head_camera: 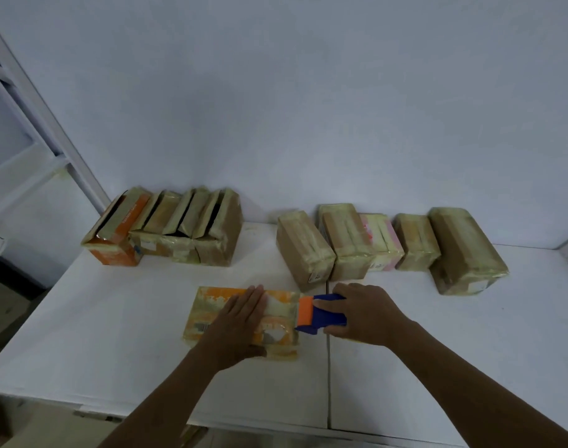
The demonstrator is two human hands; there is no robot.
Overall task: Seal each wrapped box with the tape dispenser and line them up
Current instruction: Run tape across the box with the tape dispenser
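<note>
A person's two bare forearms reach out from the bottom edge over a white table point(114, 334), seen from above. The left grip point(240, 321) lies flat, fingers straight and together, pressing down on the top of an orange wrapped box point(208, 305) that rests flat on the table directly under it. The right grip point(363, 313), just to the right of the left grip, is curled around a blue tape dispenser point(321, 313), thumb on the near side and fingers over the top. The dispenser's orange front plate point(305, 312) faces the left grip and meets the right end of the orange box, close to the left fingertips. A pale strip runs along the box top between the plate and the left grip; whether it is tape cannot be told. Beyond the left grip, against the wall point(308, 92), stands a tight cluster of boxes point(179, 231), an orange one at its left end and brown ones beside it, with dark gaps showing along their tops. Beyond the right grip, a row of five wrapped boxes point(344, 240) sits side by side, touching, mostly brown under glossy yellowish wrap, with one pink box point(381, 240) in the middle and the largest at the far right. A seam point(328, 383) in the table runs toward the viewer beneath the right grip. White shelving point(33, 108) stands far left of both grips.
</note>
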